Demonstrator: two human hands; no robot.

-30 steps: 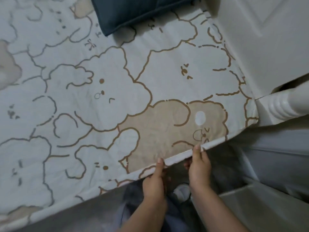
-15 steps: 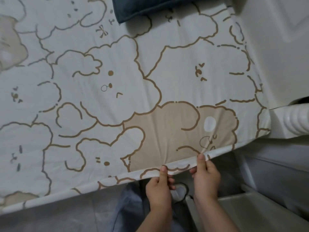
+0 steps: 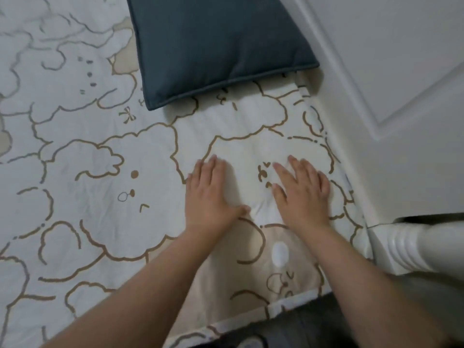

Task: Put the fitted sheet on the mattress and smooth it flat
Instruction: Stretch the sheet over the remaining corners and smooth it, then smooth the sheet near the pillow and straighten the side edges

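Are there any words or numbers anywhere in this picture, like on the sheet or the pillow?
None: no words, numbers or labels show anywhere.
The sheet has only drawn cloud-shaped animals with little faces, no letters.
The dark blue pillow is plain, with no tag in view.
The white panel beside the bed is blank.
Both hands, left hand and right hand, lie flat on the sheet.

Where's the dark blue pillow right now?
In the head view, the dark blue pillow lies on the sheet at the top, beyond both flat hands, beside the white headboard on the right.
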